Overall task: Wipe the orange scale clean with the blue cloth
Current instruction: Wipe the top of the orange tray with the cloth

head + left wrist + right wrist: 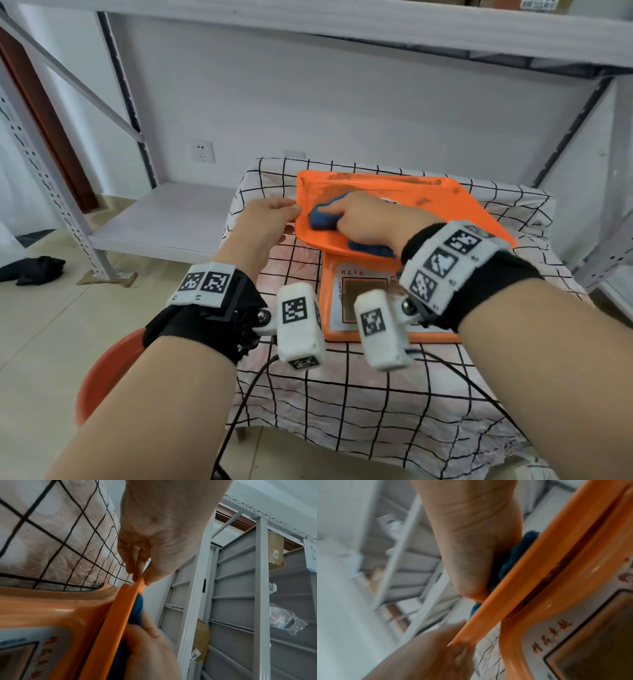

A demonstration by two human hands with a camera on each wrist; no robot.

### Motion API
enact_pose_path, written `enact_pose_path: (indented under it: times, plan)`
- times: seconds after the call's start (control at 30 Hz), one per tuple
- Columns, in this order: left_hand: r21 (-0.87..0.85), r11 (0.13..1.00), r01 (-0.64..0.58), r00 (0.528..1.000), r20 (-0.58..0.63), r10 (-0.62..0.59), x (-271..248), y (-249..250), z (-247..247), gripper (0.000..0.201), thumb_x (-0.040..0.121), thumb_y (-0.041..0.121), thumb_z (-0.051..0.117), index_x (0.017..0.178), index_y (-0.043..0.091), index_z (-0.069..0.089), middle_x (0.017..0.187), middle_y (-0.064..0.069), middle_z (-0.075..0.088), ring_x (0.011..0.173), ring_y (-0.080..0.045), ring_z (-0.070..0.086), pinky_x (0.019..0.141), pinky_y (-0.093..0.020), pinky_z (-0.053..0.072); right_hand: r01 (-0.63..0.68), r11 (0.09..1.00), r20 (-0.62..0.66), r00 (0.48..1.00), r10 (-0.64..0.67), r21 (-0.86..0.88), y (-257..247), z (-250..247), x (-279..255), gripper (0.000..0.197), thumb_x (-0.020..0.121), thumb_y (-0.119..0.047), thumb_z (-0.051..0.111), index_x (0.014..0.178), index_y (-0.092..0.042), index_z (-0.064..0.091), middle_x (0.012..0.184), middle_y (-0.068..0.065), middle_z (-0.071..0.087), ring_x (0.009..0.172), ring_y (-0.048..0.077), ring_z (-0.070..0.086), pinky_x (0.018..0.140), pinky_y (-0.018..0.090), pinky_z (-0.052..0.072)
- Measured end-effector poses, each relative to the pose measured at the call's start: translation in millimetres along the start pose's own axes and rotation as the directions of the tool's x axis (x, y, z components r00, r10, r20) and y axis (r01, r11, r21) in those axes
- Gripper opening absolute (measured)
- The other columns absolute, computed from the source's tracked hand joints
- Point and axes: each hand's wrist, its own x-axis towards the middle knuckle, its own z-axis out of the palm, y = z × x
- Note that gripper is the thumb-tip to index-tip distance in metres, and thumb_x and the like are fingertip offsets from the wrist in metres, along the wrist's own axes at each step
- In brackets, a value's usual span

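Observation:
The orange scale point(424, 205) stands on a small table, its flat tray smeared with dark marks along the far rim. Below the tray, the scale's front panel point(363, 294) with a display faces me. My left hand point(274, 219) pinches the tray's left rim point(135, 585) between thumb and fingers. My right hand point(363, 219) holds the bunched blue cloth point(323, 219) and presses it on the tray's left part. The cloth point(137, 609) shows at the tray's edge in the left wrist view. The right wrist view is blurred; there the cloth point(513, 558) lies between the hand and the tray.
A white tablecloth with a black grid point(376, 404) covers the table. Grey metal shelving point(164, 219) stands behind and to both sides. A red stool point(109, 373) is low on the left. A dark rag point(37, 270) lies on the floor. A black cable point(246, 394) hangs near my wrists.

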Motion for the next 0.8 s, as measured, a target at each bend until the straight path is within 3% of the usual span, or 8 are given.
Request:
enact_pose_path:
  times: [0.1,0.17,0.27,0.33,0.43,0.53,0.63,0.8]
  plan:
    - [-0.037,0.999,0.018,1.000,-0.005,-0.018,3,1,2,0.012,0.092,0.015,0.054,0.100,0.015,0.063,0.075,0.004,0.061,0.066,-0.009,0.054,0.063,-0.021,0.040,0.008,0.999,0.119,0.993,-0.014,0.054,5,2,-2,0.032,0.085,0.003,0.030,0.098,-0.011,0.055,0.065,0.012,0.036,0.054,0.024,0.040,0.044,0.023,0.031]
    - [-0.039,0.999,0.018,1.000,-0.002,-0.018,3,1,2,0.012,0.093,0.016,0.054,0.101,0.016,0.063,0.076,0.005,0.062,0.068,-0.009,0.055,0.064,-0.021,0.041,-0.033,0.998,0.093,0.995,0.028,0.055,15,-6,2,0.031,0.079,0.005,0.028,0.096,-0.004,0.054,0.072,0.014,0.032,0.064,0.020,0.035,0.052,0.025,0.029]
    - [-0.017,1.000,0.016,1.000,0.005,-0.015,2,-1,-2,0.012,0.092,0.019,0.056,0.099,0.021,0.066,0.082,0.006,0.065,0.075,-0.011,0.058,0.064,-0.021,0.042,-0.196,0.973,0.030,0.981,0.194,0.118,23,-15,9,0.031,0.085,-0.002,0.029,0.070,-0.021,0.049,0.062,0.005,0.039,0.052,0.014,0.036,0.045,0.024,0.032]
    - [-0.004,1.000,0.008,1.000,0.008,-0.008,1,-2,-5,0.012,0.091,0.019,0.056,0.094,0.024,0.067,0.083,0.006,0.066,0.075,-0.010,0.058,0.063,-0.020,0.042,-0.205,0.978,-0.054,0.977,0.207,0.041,26,-13,24,0.022,0.090,-0.010,0.038,0.079,-0.025,0.050,0.083,0.005,0.052,0.071,0.017,0.049,0.066,0.035,0.050]
    - [-0.015,1.000,0.026,1.000,0.014,-0.025,2,0,-6,0.013,0.091,0.016,0.057,0.094,0.022,0.068,0.083,0.004,0.066,0.072,-0.009,0.057,0.063,-0.019,0.042,-0.150,0.988,-0.098,0.985,0.145,-0.041,14,-2,35,0.012,0.092,-0.015,0.044,0.090,-0.026,0.048,0.103,0.000,0.048,0.092,0.016,0.045,0.095,0.034,0.043]
    - [-0.079,0.993,0.085,0.996,0.013,-0.084,3,1,-5,0.011,0.090,0.016,0.058,0.093,0.019,0.067,0.080,0.002,0.064,0.066,-0.008,0.054,0.060,-0.017,0.041,-0.006,0.997,-0.008,1.000,0.005,-0.074,-7,6,27,0.015,0.091,-0.009,0.043,0.090,-0.024,0.048,0.095,-0.002,0.050,0.087,0.015,0.044,0.084,0.029,0.043]
    - [-0.098,0.990,0.097,0.995,0.012,-0.097,4,2,-3,0.015,0.087,0.017,0.058,0.098,0.015,0.069,0.079,0.003,0.066,0.063,-0.006,0.055,0.058,-0.016,0.041,-0.031,0.998,0.243,0.970,0.017,0.055,-12,-7,5,0.028,0.081,0.001,0.030,0.067,-0.022,0.035,0.059,-0.001,0.028,0.052,0.017,0.026,0.045,0.024,0.023]
    - [-0.100,0.991,0.090,0.996,0.014,-0.089,2,3,-2,0.018,0.086,0.010,0.058,0.101,0.012,0.069,0.076,0.002,0.065,0.047,0.000,0.056,0.051,-0.014,0.039,-0.036,0.999,0.178,0.983,0.036,-0.003,-8,-8,5,0.024,0.080,-0.003,0.032,0.065,-0.020,0.039,0.068,0.006,0.030,0.060,0.019,0.027,0.053,0.031,0.023]
